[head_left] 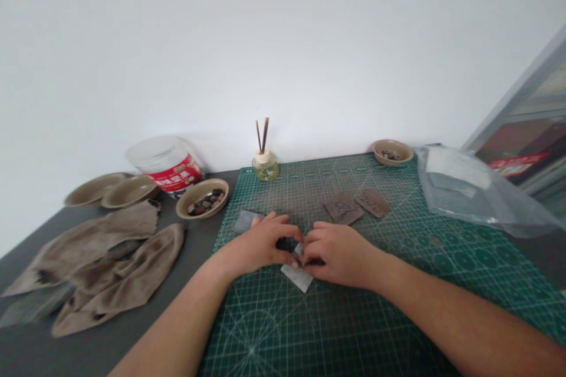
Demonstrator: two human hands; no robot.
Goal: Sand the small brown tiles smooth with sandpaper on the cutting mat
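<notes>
Between the fingers of your left hand [267, 242] and your right hand [338, 254] you have a small, thin, pale grey sheet [298, 278], low on the green cutting mat [274, 321]. It sits askew to the mat's printed grid, one corner pointing towards you. You see its near part in the open below your fingertips and a lighter strip between them; your right fingers cover some of the rest. A small dark patch shows where your fingertips meet over it, too blurred for you to tell what it is.
</notes>
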